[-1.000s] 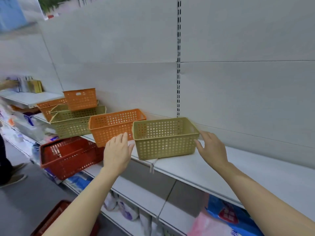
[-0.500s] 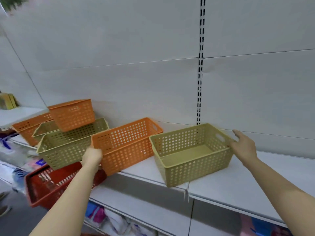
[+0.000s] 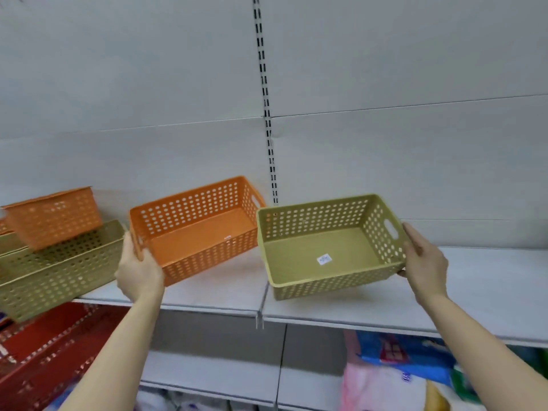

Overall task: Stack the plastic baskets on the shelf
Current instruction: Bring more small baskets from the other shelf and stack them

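Note:
An orange perforated basket [image 3: 195, 232] rests on the white shelf [image 3: 480, 292], tipped toward me. My left hand [image 3: 138, 268] grips its left end. To its right is an olive-green basket [image 3: 326, 250] with a small white label inside, also tilted my way. My right hand [image 3: 424, 262] holds its right end, thumb at the rim near the handle slot. At the far left, a larger olive-green basket [image 3: 56, 271] carries a smaller orange basket [image 3: 55, 216].
A red basket [image 3: 44, 351] sits below the shelf at lower left. Packaged goods in blue and pink wrappers [image 3: 400, 372] lie on the lower shelf at right. A slotted upright rail [image 3: 265, 99] runs up the white back panel.
My left hand has closed on the orange basket's left end and my right hand on the green basket's right end. Both baskets are now tipped toward me. My view has moved closer.

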Motion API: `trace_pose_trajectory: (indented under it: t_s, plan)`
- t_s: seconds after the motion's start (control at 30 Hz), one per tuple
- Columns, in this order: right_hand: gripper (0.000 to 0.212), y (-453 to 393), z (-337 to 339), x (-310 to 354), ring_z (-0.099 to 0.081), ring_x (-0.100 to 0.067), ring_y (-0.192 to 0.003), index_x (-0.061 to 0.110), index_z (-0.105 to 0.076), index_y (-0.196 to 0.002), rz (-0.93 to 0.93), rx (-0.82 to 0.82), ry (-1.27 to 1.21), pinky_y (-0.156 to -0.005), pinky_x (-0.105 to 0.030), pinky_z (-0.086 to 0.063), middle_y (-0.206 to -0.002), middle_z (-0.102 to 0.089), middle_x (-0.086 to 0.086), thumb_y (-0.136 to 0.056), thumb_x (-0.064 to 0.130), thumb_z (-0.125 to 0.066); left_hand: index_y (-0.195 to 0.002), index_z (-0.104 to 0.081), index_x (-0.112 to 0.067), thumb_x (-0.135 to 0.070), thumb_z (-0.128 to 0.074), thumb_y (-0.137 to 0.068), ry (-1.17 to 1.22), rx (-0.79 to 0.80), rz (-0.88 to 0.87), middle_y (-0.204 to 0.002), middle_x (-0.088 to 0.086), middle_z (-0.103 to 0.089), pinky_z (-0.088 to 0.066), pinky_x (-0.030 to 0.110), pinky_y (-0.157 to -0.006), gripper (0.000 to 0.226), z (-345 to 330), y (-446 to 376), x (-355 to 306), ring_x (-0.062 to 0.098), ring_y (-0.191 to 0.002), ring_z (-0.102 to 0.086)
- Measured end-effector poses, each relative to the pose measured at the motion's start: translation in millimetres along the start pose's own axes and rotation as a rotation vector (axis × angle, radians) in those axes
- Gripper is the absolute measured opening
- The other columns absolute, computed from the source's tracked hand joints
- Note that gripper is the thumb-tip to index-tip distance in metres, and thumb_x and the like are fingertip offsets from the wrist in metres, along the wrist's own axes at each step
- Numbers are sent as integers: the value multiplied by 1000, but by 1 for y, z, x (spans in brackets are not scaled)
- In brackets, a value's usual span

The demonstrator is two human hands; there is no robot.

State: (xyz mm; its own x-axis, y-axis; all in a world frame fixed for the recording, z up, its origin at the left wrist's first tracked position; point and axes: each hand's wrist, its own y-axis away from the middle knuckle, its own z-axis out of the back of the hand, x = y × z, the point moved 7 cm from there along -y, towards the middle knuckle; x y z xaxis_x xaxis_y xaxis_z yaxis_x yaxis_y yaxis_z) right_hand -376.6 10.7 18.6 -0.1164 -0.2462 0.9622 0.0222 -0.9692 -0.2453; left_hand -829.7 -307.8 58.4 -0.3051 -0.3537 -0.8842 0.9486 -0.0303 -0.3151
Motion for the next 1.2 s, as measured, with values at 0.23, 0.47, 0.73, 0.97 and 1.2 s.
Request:
trace_pose_trajectory:
  t_s: [0.23,0.47,0.73,0.97,1.2]
  plan:
    - [41,15,204,16,-52,-19,-62,30,-58,-133,135,-253,140,-56,-15,-39,-90,-71,-11,-97,14,-48,-148,-55,-24,-25,-47,-103,194,66,-90,-135,16,-69,-48,49,-107,46,-33,146,-93,41,-120,-64]
    - [44,33,352,19,-36,-14,-49,34,-58,-130,186,-427,146,-51,-27,-31,-64,-64,18,-95,10,-50,-147,-58,-19,-15,-49,-103,337,147,-142,-136,14,-68,-47,42,-106,45,-62,272,-181,35,-122,-64]
    - [41,23,450,25,-26,-9,-48,31,-57,-133,214,-580,116,-48,-25,-28,-70,-63,6,-98,11,-50,-143,-59,-27,-20,-46,-95,442,272,-194,-128,11,-73,-53,47,-101,51,-130,336,-278,36,-114,-69]
    - [41,30,541,44,-64,-26,-93,26,-57,-132,330,-734,150,-62,-8,-39,-106,-74,-4,-97,5,-50,-155,-49,-29,-22,-43,-104,493,440,-257,-140,9,-68,-50,46,-109,52,-200,427,-381,37,-123,-65]
    - [42,0,659,43,-49,15,-68,29,-57,-131,385,-895,152,-69,-9,-37,-104,-63,26,-94,10,-52,-155,-48,-31,-23,-40,-110,450,587,-309,-137,9,-69,-49,46,-105,47,-265,543,-460,37,-124,-63]
